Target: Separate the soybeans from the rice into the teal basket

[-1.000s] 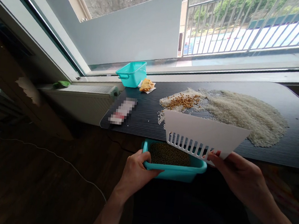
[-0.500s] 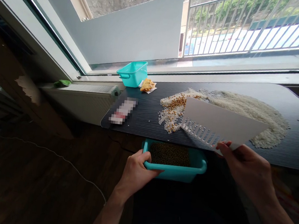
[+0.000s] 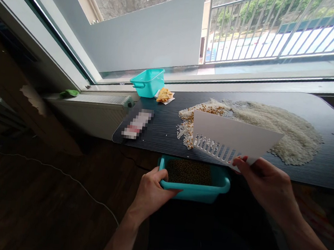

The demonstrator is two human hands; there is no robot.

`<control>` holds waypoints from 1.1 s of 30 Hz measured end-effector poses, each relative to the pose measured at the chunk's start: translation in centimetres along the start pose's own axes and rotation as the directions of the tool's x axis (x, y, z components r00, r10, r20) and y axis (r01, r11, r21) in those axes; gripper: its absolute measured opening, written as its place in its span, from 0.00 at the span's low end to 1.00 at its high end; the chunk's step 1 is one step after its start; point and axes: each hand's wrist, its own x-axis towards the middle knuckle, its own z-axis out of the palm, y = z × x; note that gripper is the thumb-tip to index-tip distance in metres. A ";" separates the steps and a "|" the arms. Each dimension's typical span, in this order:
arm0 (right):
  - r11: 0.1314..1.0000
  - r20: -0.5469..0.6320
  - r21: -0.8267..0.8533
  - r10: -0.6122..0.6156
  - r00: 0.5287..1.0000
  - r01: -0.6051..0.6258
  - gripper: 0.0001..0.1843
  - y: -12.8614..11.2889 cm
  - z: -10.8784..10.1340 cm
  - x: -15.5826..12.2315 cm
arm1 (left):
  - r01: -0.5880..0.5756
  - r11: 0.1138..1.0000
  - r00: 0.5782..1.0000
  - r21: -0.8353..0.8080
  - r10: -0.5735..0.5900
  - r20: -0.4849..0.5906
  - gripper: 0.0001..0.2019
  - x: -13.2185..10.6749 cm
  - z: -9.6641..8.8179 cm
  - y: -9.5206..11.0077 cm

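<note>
My left hand [image 3: 152, 191] grips the near left corner of a turquoise plastic bin [image 3: 195, 193], just below the table's front edge. Small round yellow-brown beans [image 3: 190, 172] lie inside it. In my right hand [image 3: 265, 179] is a white slotted scoop [image 3: 234, 136], tilted above the tabletop with its row of slots toward me. Behind and left of the scoop is a patch of white grains mixed with golden beans [image 3: 209, 106], partly hidden by it. A wide spread of white rice-like grains [image 3: 286, 125] covers the table farther right.
A second turquoise bin [image 3: 149, 84] stands at the dark table's [image 3: 166, 135] back left corner, beside a yellow crumpled item [image 3: 164, 95] on white paper. A blurred flat object [image 3: 138, 125] lies at the left end. A radiator [image 3: 97, 105] and window border the table.
My right hand has moved left with the slotted scoop, which now hides more of the mixed patch. My left hand and the bin stay almost where they were.
</note>
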 end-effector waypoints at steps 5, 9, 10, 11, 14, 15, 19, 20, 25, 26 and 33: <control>0.999 0.037 0.029 -0.014 0.999 0.013 0.15 -0.2 0.4 0.0 | 0.004 1.000 1.000 -0.010 -0.004 0.004 0.21 -0.1 -0.1 -0.1; 0.999 0.022 -0.031 -0.023 0.999 0.024 0.18 0.7 -0.3 -0.4 | 0.004 1.000 1.000 -0.002 -0.004 0.004 0.21 0.1 -0.1 -0.1; 0.998 -0.003 -0.047 -0.035 0.999 0.034 0.19 1.0 -0.5 -0.5 | 0.003 1.000 1.000 -0.002 -0.003 0.004 0.21 0.2 -0.1 -0.1; 0.997 -0.031 -0.058 -0.047 0.998 0.045 0.20 1.1 -0.7 -0.6 | 0.002 1.000 1.000 -0.002 -0.002 0.004 0.21 0.2 -0.1 -0.1; 0.997 -0.021 -0.059 -0.046 0.999 0.044 0.19 1.2 -0.8 -0.6 | 0.008 1.000 1.000 -0.002 -0.008 0.006 0.21 0.3 -0.1 -0.2; 0.998 0.003 -0.045 -0.041 0.999 0.041 0.18 1.1 -0.7 -0.6 | 0.009 1.000 1.000 -0.003 -0.009 0.008 0.21 0.3 -0.1 -0.2; 0.999 0.063 0.038 -0.038 0.997 0.035 0.17 1.2 -0.3 -0.6 | 0.014 1.000 1.000 -0.004 -0.014 0.016 0.21 0.2 -0.3 -0.2; 0.998 0.073 0.048 -0.035 0.997 0.031 0.17 1.4 -0.3 -0.7 | 0.016 1.000 1.000 -0.001 -0.016 0.015 0.21 0.3 -0.3 -0.2; 0.998 0.098 0.055 -0.031 0.995 0.026 0.19 1.8 0.0 -1.7 | 0.032 0.999 0.999 -0.008 -0.032 0.009 0.21 0.4 0.0 -0.1; 0.998 0.110 0.053 -0.039 0.993 0.033 0.19 1.9 0.1 -1.9 | 0.033 0.999 0.999 -0.010 -0.033 0.009 0.21 0.5 0.1 -0.1; 0.998 -0.021 -0.032 -0.061 0.998 0.061 0.18 1.7 -0.5 -2.0 | 0.053 0.998 0.998 -0.023 -0.053 0.014 0.21 0.3 -0.1 -0.2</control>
